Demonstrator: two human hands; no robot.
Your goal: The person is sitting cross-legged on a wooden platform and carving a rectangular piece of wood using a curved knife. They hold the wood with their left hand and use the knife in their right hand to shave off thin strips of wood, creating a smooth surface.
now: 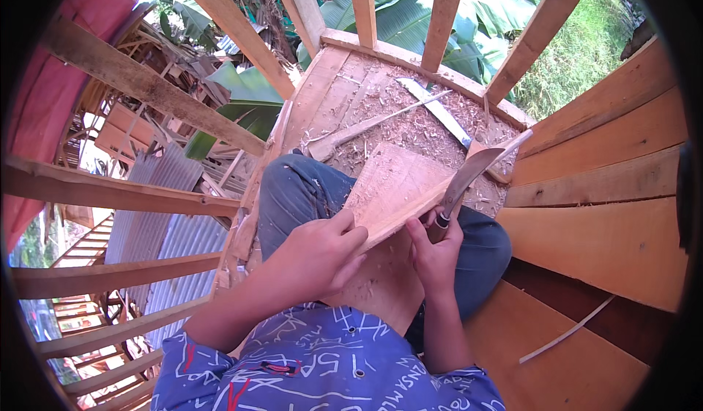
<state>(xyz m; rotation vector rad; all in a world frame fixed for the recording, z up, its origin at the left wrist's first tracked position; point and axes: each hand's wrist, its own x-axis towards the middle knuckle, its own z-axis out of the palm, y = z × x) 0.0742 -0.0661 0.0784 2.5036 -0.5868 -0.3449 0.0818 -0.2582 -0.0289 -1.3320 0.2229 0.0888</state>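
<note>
My left hand is closed around the near end of a long, pale wooden piece, which slants up and to the right across my lap. In my right hand is the dark handle of a knife with a broad, curved blade. The blade lies against or just over the right part of the wooden piece; I cannot tell whether it touches. Under the piece, a flat board rests between my bent legs, scattered with shavings.
Beyond my legs lie a machete and a slim carved stick with a wide end, among wood shavings. Wooden railing bars stand left and ahead. A plank wall rises at right, with a thin strip nearby.
</note>
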